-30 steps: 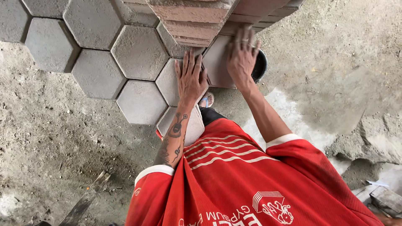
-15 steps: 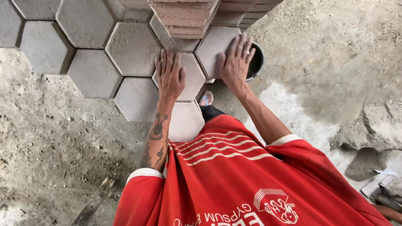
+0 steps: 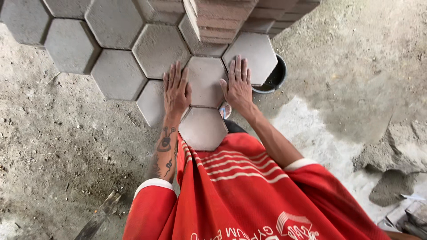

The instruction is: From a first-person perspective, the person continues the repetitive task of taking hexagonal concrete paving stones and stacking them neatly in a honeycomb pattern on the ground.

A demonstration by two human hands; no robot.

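Okay, both hands flat on the ground work. Left hand (image 3: 176, 91) lies palm down, fingers spread, along the left edge of a grey hexagonal paver (image 3: 205, 81), partly over the neighbouring paver (image 3: 153, 103) to the left. Right hand (image 3: 238, 84) lies palm down, fingers together and straight, on the same paver's right edge, fingertips touching the next hexagon (image 3: 255, 51) up-right. Neither hand grips anything, just pressing flat. That middle paver sits in the laid honeycomb row, another hexagon (image 3: 203, 128) just below it toward the person's red shirt (image 3: 240, 191). Stack of reddish bricks (image 3: 220, 20) stands on the pavers above. Black bucket (image 3: 272, 79) just right of the right hand, partly under a paver. Sandy ground (image 3: 66, 146) around.
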